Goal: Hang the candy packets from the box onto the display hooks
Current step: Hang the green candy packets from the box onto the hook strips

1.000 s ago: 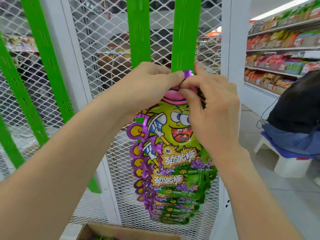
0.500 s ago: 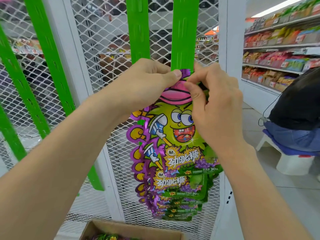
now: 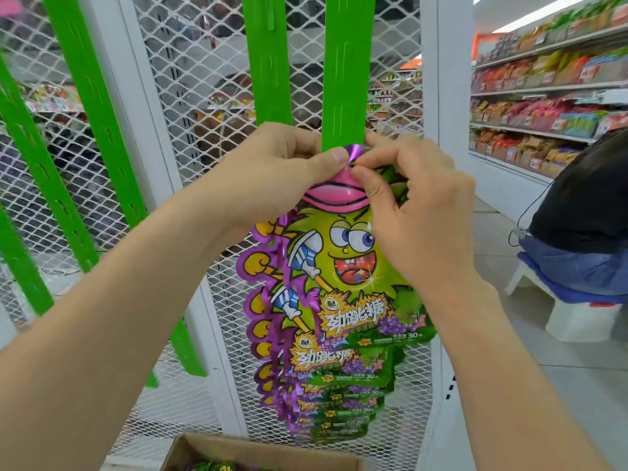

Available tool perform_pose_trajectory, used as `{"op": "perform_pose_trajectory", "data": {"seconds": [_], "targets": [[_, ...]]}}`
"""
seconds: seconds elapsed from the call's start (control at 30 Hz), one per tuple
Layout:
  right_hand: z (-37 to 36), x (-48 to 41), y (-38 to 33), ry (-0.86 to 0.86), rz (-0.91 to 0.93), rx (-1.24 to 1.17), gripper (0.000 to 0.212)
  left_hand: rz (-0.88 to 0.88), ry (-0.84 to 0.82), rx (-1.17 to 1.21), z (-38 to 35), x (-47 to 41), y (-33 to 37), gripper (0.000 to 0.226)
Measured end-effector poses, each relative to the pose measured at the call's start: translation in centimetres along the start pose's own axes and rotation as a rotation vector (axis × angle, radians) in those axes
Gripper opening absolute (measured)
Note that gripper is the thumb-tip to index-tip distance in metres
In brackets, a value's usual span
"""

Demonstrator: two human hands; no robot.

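Against the strip, the left hand and right hand each pinched the top of the packet, which hung lengthwise below them.

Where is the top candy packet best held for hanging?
Best grip: the purple top tab of the candy packet, pinched from either side, as the left hand and right hand do. It is flat and narrow, right at the green strip; the body hangs loose.
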State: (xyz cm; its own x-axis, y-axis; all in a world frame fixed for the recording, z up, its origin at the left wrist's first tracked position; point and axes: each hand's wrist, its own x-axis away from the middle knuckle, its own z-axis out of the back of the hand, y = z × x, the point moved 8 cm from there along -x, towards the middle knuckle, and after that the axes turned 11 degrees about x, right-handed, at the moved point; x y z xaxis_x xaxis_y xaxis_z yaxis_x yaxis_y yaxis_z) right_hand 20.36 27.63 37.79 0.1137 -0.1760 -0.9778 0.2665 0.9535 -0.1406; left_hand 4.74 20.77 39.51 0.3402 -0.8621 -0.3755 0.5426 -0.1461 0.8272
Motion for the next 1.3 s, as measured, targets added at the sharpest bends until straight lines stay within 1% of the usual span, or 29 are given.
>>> {"op": "perform_pose_trajectory", "data": {"seconds": [0.03, 0.13, 0.23, 0.27, 0.33, 0.43, 0.53, 0.6, 0.67, 0.83, 0.87, 0.93, 0.97, 1.0, 1.07, 1.2, 1.3], "targets": [[-0.3, 0.3, 0.1, -0.025, -0.001, 0.002, 0.007, 0.007, -0.001, -0.004, 0.1, -0.1, -0.4, 0.049], [-1.0, 1.3, 0.2, -0.084, 0.008, 0.009, 0.007, -0.005, -0.002, -0.043, 0.2, 0.1, -0.5, 0.018], [-0.6, 1.4, -0.5, -0.066, 0.034, 0.017, 0.009, -0.054, 0.005, -0.063, 0.0, 0.1, 0.0, 0.013], [-0.3, 1.4, -0.9, -0.048, 0.048, 0.021, 0.011, -0.075, 0.022, -0.07, 0.1, 0.2, 0.4, 0.021], [0.0, 1.2, -1.3, -0.028, 0.07, 0.024, 0.013, -0.098, 0.048, -0.066, 0.2, 0.3, 0.8, 0.045], [0.1, 1.0, -1.2, 0.002, 0.069, 0.015, 0.014, -0.088, 0.016, -0.014, 0.1, 0.4, 0.9, 0.062], [0.3, 1.0, -1.0, 0.029, 0.086, 0.002, 0.017, -0.081, 0.002, -0.008, 0.0, 0.5, 1.1, 0.057], [0.2, 1.3, -1.3, 0.015, 0.114, 0.006, 0.021, -0.083, 0.02, -0.016, 0.3, 0.3, 1.1, 0.053], [0.2, 1.5, -1.4, -0.003, 0.141, 0.007, 0.023, -0.054, 0.013, -0.001, 0.3, 0.2, 0.8, 0.053], [0.4, 1.7, -1.6, 0.008, 0.153, -0.038, 0.01, 0.026, -0.048, 0.066, -0.3, 0.3, 0.7, 0.045], [0.5, 1.7, -1.7, 0.015, 0.15, -0.043, 0.009, 0.034, -0.041, 0.064, -0.3, 0.3, 0.7, 0.052], [0.8, 1.7, -1.9, 0.039, 0.147, -0.053, 0.006, 0.039, -0.02, 0.023, 0.0, 0.2, 0.7, 0.081], [0.9, 1.5, -2.0, 0.051, 0.146, -0.057, 0.006, 0.047, -0.028, 0.022, 0.1, 0.2, 0.6, 0.089], [1.0, 1.4, -2.0, 0.06, 0.146, -0.055, 0.007, 0.046, -0.045, 0.028, 0.1, 0.1, 0.4, 0.092], [1.2, 1.0, -2.1, 0.072, 0.15, -0.039, 0.008, 0.045, -0.048, 0.026, 0.3, 0.2, 0.6, 0.091], [1.5, 0.4, -2.2, 0.065, 0.144, 0.02, 0.009, 0.073, -0.032, 0.054, 0.5, 0.2, 1.1, 0.079], [1.6, -0.1, -2.0, 0.048, 0.115, 0.045, 0.007, 0.077, -0.062, 0.069, 0.3, 0.6, 1.2, 0.077]]}}
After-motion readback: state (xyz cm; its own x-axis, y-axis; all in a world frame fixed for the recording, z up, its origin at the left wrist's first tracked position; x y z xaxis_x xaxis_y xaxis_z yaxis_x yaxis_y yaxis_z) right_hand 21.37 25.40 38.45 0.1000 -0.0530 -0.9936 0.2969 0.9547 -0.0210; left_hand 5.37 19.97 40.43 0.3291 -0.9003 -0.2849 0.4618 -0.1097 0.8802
